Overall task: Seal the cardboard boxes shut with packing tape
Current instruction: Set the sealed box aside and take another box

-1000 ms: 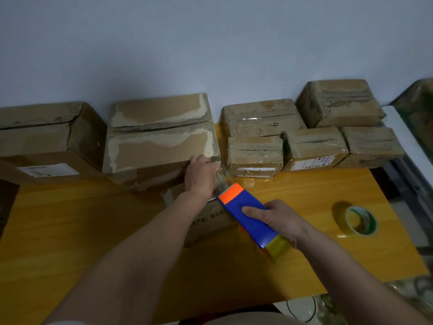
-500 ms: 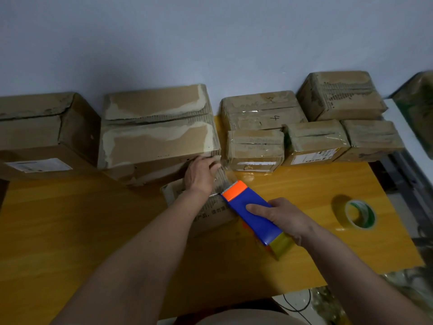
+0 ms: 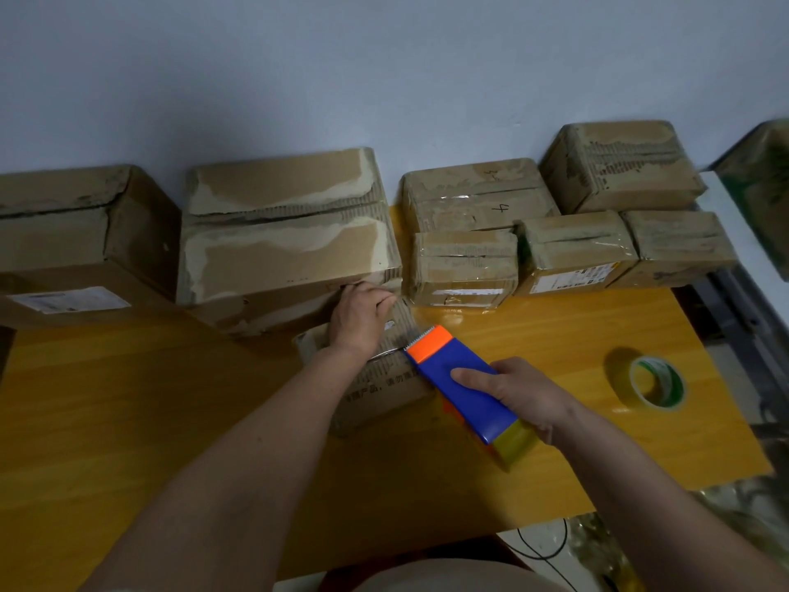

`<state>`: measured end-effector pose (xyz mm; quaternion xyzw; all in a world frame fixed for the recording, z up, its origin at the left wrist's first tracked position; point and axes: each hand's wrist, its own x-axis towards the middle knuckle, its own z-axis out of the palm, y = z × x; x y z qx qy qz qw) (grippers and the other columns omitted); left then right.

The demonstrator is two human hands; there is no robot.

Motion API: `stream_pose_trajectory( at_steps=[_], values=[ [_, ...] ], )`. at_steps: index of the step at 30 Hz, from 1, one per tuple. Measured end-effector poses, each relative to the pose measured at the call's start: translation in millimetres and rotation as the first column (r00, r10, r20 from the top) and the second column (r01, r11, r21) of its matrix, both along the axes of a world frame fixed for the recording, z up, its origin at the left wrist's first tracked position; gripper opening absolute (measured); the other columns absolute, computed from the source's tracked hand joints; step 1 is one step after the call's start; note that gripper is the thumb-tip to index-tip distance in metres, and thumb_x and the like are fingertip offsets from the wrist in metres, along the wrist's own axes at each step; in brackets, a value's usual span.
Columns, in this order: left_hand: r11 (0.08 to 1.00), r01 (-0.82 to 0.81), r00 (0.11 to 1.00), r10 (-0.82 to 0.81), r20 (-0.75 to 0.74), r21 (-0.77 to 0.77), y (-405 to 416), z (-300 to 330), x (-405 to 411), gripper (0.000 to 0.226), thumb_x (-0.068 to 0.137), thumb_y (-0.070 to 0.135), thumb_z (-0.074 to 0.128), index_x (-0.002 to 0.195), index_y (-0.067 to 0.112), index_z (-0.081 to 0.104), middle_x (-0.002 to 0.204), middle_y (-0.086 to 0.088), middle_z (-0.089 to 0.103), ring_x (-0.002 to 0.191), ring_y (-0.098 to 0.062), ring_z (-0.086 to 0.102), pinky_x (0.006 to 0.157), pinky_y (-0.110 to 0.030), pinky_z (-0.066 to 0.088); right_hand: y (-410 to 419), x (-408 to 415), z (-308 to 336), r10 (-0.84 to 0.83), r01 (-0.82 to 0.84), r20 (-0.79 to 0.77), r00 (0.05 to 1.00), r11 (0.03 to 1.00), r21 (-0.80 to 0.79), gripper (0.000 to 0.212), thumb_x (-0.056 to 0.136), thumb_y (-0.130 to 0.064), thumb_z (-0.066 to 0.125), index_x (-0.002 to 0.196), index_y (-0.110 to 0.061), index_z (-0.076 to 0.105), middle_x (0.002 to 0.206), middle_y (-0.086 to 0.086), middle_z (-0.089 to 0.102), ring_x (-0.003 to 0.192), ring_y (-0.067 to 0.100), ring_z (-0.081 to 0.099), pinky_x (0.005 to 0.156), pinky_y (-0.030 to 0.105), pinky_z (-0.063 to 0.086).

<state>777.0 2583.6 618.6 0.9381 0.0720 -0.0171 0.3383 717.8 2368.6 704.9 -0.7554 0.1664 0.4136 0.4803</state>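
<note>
A small cardboard box [image 3: 375,390] with printed text lies on the yellow table [image 3: 128,420], mostly under my arms. My left hand [image 3: 360,316] rests on its far end, fingers pressing down where clear tape runs across the top. My right hand [image 3: 516,393] grips a blue tape dispenser [image 3: 461,388] with an orange serrated tip, which sits at the box's right edge. A strip of tape stretches from that tip toward my left hand. The box's top seam is hidden by my left hand.
Two large boxes [image 3: 286,245] stand along the wall at left. Several smaller taped boxes [image 3: 465,267] are stacked at the back right. A green-cored tape roll [image 3: 655,382] lies on the table at right. Cables hang below the front edge.
The dispenser has slid slightly toward me and to the right along the box. My left hand stays pressed on the far end.
</note>
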Motion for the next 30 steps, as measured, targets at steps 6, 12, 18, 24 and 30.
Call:
stream_pose_trajectory(
  at_steps=[6, 12, 18, 24, 30],
  values=[
    [0.989, 0.125, 0.946, -0.144, 0.292, 0.084, -3, 2, -12, 0.028, 0.086, 0.002, 0.066, 0.113, 0.008, 0.07, 0.113, -0.006, 0.064, 0.109, -0.021, 0.052, 0.093, -0.029, 0.045, -2, -1, -1, 0.002, -0.002, -0.01, 1.0, 1.0, 0.012, 0.046, 0.078, -0.046, 0.072, 0.094, -0.005, 0.062, 0.08, 0.008, 0.07, 0.065, 0.017, 0.065, 0.06, 0.027, 0.048],
    [0.914, 0.343, 0.938, -0.345, -0.028, 0.216, -6, 3, -8, 0.055, 0.094, -0.003, 0.05, 0.142, 0.025, 0.047, 0.146, 0.006, 0.046, 0.136, -0.012, 0.036, 0.116, -0.032, 0.027, -2, 0, -3, -0.008, 0.008, -0.009, 1.0, 1.0, 0.015, 0.049, 0.077, -0.047, 0.073, 0.097, -0.004, 0.063, 0.086, 0.011, 0.072, 0.069, 0.019, 0.067, 0.065, 0.03, 0.05],
    [0.945, 0.279, 0.96, -0.277, -0.038, 0.168, -6, 18, -19, 0.067, 0.094, -0.005, 0.04, 0.152, 0.026, 0.025, 0.158, 0.005, 0.026, 0.146, -0.012, 0.019, 0.121, -0.037, 0.018, -3, 0, -3, 0.002, -0.002, -0.007, 1.0, 1.0, 0.02, 0.044, 0.079, -0.048, 0.071, 0.09, -0.006, 0.062, 0.077, 0.006, 0.068, 0.063, 0.015, 0.063, 0.058, 0.025, 0.046],
    [0.703, 0.568, 0.82, -0.528, -0.222, 0.427, 14, 7, -33, 0.068, 0.095, 0.025, 0.029, 0.155, 0.024, -0.004, 0.161, 0.007, -0.011, 0.147, -0.01, -0.016, 0.121, -0.04, -0.01, -1, -3, -6, -0.041, 0.04, 0.026, 0.999, 0.998, 0.042, 0.053, 0.081, -0.052, 0.067, 0.095, -0.001, 0.066, 0.083, 0.011, 0.071, 0.066, 0.019, 0.066, 0.063, 0.029, 0.049],
    [0.686, 0.574, 0.818, -0.503, -0.279, 0.448, 12, 10, -33, 0.066, 0.097, 0.032, 0.025, 0.153, 0.026, -0.009, 0.161, 0.008, -0.015, 0.146, -0.011, -0.018, 0.121, -0.043, -0.008, -8, -26, -7, -0.021, 0.018, 0.088, 0.996, 0.999, 0.033, 0.045, 0.083, -0.049, 0.066, 0.082, -0.004, 0.062, 0.077, 0.012, 0.066, 0.061, 0.019, 0.061, 0.059, 0.028, 0.043]
  ],
)
